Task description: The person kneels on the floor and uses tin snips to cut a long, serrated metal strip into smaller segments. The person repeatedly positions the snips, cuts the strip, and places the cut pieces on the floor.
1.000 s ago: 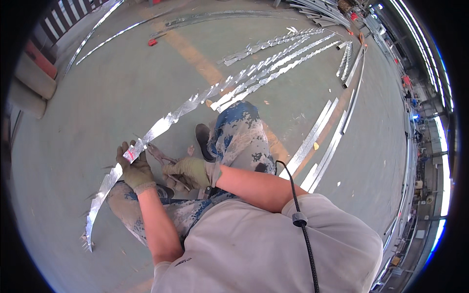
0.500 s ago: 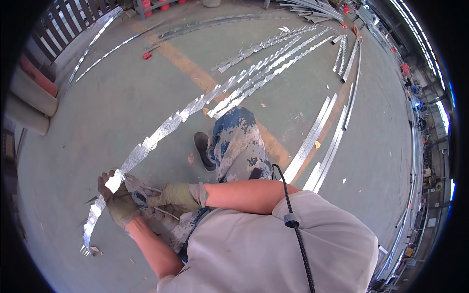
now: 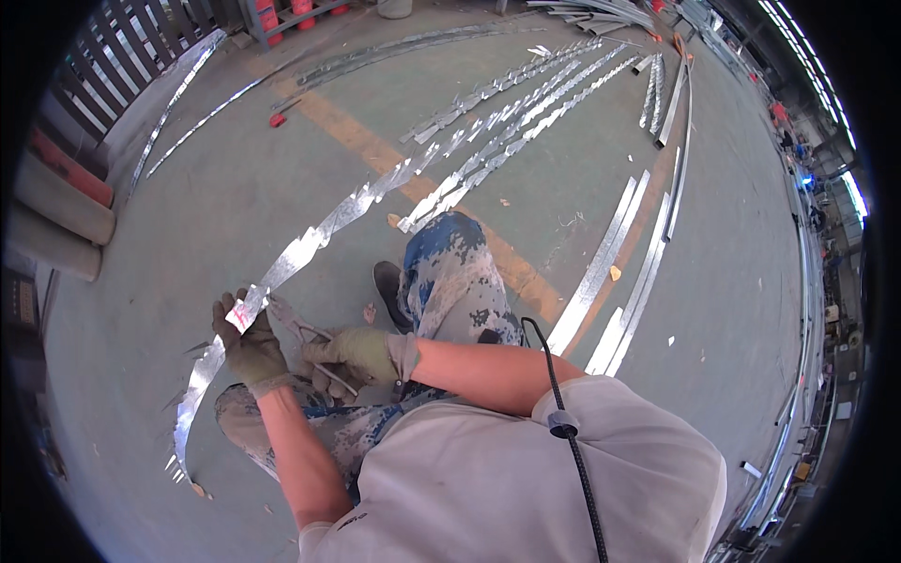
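A long shiny sheet-metal strip (image 3: 302, 251) with cut, bent-out tabs along its edges runs from the far middle of the floor down to the left. Its near end curves toward the floor past my left hand (image 3: 251, 345). That gloved hand is wrapped round the strip, with the thumb side over a patch with a reddish gleam. My right hand (image 3: 361, 358), also gloved, is closed round the handles of metal pliers (image 3: 314, 330). The jaws point at the strip's edge beside my left fingers; whether they touch it I cannot tell.
More tabbed strips (image 3: 526, 131) lie beyond my knee (image 3: 446, 244). Flat metal strips (image 3: 591, 281) rest on the right, with a channel bar (image 3: 674, 131) farther off. Large rolls (image 3: 56, 216) stand at the left, near a slatted railing (image 3: 122, 66). A red object (image 3: 277, 120) is on the floor.
Both hands have shifted up and slightly right in the picture, with the strip and pliers. The view has also moved a little. Left hand and right hand keep their holds.
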The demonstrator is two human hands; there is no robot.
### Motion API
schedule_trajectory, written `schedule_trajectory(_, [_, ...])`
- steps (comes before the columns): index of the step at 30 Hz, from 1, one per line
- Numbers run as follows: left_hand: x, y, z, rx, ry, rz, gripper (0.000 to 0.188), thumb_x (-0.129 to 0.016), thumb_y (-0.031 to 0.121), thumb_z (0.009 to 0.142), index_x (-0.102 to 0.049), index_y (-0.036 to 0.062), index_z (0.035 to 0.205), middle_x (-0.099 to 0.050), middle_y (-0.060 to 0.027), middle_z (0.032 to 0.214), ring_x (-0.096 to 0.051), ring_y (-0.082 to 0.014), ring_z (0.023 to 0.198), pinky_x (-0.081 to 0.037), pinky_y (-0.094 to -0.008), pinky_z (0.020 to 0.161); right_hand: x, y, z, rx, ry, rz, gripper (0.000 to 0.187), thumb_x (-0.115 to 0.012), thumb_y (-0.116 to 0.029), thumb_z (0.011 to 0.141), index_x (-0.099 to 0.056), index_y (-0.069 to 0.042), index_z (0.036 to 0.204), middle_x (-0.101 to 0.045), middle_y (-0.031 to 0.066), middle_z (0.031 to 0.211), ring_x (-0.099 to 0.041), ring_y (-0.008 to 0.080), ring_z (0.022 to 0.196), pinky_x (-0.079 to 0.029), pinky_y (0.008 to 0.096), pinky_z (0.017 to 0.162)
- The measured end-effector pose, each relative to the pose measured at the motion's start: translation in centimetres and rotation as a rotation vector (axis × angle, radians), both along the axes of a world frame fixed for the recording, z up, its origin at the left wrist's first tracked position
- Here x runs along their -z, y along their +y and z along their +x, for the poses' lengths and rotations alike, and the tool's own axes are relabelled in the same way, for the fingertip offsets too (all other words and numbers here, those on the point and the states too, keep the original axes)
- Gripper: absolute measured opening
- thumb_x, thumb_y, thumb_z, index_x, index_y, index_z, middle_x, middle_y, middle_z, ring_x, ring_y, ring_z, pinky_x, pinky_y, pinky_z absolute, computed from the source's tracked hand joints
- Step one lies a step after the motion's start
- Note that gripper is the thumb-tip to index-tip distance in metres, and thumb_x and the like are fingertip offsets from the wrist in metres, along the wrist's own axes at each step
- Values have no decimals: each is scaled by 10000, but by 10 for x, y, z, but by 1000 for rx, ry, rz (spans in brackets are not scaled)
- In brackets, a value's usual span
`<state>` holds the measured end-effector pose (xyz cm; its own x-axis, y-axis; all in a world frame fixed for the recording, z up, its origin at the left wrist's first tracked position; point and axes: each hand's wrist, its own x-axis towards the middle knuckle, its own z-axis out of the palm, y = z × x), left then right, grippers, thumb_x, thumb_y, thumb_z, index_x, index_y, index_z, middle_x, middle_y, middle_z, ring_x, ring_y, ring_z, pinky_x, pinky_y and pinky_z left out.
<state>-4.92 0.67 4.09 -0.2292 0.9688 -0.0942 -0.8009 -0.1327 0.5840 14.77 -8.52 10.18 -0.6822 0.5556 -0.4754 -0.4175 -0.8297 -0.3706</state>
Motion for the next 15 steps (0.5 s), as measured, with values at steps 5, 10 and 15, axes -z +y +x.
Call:
schedule_trajectory(5, [-13,1,55,86,-17,-23,585,-667,314,997,-450,77,1486,-461,-125,1521,-542,-321,1324,-514,-497,1110,3,7,39,100,-164,72,287,-618,-378,1036,-647,-96,1086,-683,47,831,-643,175,589,-519,353,513])
schedule_trajectory(10, [-22,-1,85,273,10,-96,561,-605,339,1032,-422,170,1535,-508,-80,1488,-578,-260,1289,-522,-456,1071,2,10,75,163,-116,64,346,-619,-428,1027,-653,-84,1027,-665,32,807,-594,145,585,-465,336,527])
schedule_trajectory(15, [-14,-5,78,399,55,-79,511,-532,372,1062,-430,212,1537,-548,-42,1436,-584,-239,1278,-504,-464,1072,3,14,86,147,-112,59,313,-585,-389,1052,-651,-84,1024,-662,23,792,-583,140,565,-456,328,512])
